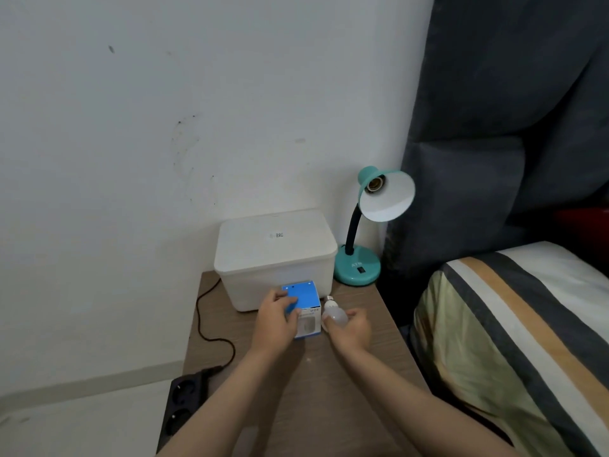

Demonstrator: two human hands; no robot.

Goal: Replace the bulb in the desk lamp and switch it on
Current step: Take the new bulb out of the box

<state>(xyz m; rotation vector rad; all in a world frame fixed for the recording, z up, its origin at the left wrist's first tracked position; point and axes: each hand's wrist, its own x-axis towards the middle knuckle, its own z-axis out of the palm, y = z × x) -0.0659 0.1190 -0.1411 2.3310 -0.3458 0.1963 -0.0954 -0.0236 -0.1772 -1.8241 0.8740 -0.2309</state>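
A teal desk lamp point(357, 263) stands at the back right of the wooden bedside table point(329, 384). Its shade point(392, 196) tilts toward me and the socket point(374, 184) inside is bare. A blue and white bulb box point(304, 308) rests on the table in front of a white bin. My left hand point(276, 319) grips the box from its left side and top. My right hand point(351, 328) holds a white bulb point(334, 313) just right of the box, its screw base pointing away from me.
A white lidded storage bin point(275, 255) fills the back of the table. A black cord point(206, 324) runs down the left edge to a black power strip point(183, 402). A dark padded headboard point(494, 127) and a striped bed point(514, 331) lie to the right.
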